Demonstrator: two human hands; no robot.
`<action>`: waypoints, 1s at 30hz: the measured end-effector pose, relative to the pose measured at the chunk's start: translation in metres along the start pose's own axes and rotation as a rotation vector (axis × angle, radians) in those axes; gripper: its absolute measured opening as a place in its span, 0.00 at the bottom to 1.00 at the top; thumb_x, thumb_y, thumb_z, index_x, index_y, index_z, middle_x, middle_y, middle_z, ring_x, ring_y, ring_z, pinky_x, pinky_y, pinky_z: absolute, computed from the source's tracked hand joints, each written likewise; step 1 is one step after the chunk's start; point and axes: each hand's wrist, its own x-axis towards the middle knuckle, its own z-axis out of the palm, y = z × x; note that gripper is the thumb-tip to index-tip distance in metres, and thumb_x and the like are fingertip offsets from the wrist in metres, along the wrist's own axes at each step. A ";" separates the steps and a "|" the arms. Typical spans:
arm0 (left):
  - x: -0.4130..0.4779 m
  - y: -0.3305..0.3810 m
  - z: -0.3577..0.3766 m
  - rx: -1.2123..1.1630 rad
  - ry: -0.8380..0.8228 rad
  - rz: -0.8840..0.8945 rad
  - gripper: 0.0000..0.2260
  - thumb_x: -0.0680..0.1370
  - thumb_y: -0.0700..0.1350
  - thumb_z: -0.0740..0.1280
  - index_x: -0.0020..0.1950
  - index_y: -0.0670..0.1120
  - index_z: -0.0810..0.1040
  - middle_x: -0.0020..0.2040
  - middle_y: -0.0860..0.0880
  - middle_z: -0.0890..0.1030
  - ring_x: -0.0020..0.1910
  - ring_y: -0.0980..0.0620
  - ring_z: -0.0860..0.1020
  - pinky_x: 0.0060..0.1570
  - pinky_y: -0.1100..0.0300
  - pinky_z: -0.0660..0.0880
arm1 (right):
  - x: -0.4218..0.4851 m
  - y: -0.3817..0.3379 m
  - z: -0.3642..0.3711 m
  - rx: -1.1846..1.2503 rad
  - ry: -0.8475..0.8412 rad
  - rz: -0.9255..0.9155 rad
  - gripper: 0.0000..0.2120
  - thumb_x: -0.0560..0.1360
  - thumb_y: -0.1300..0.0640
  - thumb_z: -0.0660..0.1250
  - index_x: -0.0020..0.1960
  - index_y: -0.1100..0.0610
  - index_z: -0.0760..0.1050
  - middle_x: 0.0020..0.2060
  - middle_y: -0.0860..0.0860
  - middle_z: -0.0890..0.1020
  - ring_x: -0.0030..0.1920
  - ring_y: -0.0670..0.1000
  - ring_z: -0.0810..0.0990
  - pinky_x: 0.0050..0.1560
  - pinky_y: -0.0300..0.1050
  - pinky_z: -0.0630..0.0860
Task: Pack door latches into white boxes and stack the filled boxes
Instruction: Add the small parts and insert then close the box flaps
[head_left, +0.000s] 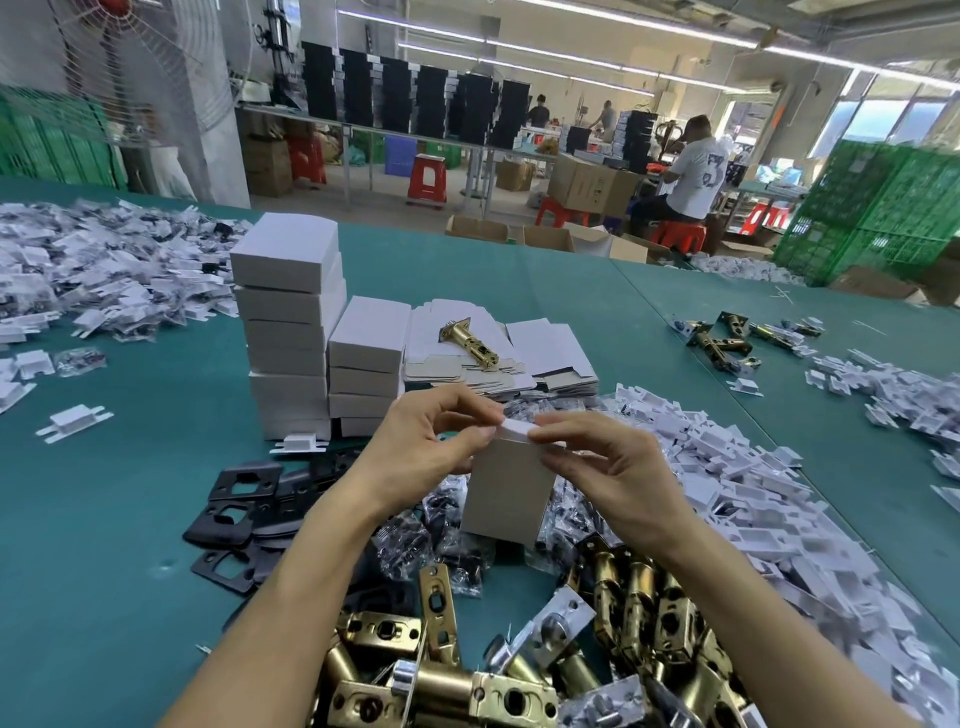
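The bare left forearm and the bare right forearm rise from the bottom edge of the view and converge toward the middle, with the wrists nearly level. The left grip, a bare hand with its palm turned inward, curls its fingers at the top of a small upright white cardboard box. Its thumb and forefinger pinch the left end of the top flap. The right grip, also a bare hand, meets it from the opposite side. Its fingers lie along the flap's right end, and the thumb seems to press just beneath them. The fingertips of the two grips nearly touch.
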 end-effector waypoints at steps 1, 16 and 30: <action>0.000 0.000 0.000 0.010 -0.005 0.002 0.13 0.78 0.36 0.70 0.41 0.54 0.83 0.53 0.56 0.84 0.54 0.53 0.83 0.45 0.49 0.84 | 0.000 0.000 0.000 -0.002 -0.003 0.001 0.16 0.74 0.65 0.72 0.51 0.43 0.83 0.56 0.46 0.83 0.56 0.45 0.82 0.56 0.42 0.80; -0.002 0.002 0.000 0.142 0.028 -0.078 0.27 0.69 0.56 0.78 0.64 0.68 0.71 0.58 0.58 0.80 0.52 0.58 0.82 0.49 0.58 0.82 | 0.004 0.001 0.006 0.366 0.181 0.178 0.12 0.75 0.64 0.71 0.53 0.49 0.82 0.52 0.52 0.83 0.45 0.54 0.86 0.41 0.46 0.83; 0.013 0.031 0.034 -0.210 0.685 -0.051 0.09 0.83 0.51 0.59 0.56 0.52 0.59 0.47 0.46 0.75 0.37 0.47 0.77 0.32 0.54 0.71 | 0.076 -0.046 0.038 0.768 0.254 0.471 0.11 0.81 0.61 0.64 0.62 0.54 0.75 0.51 0.58 0.82 0.39 0.54 0.83 0.36 0.44 0.81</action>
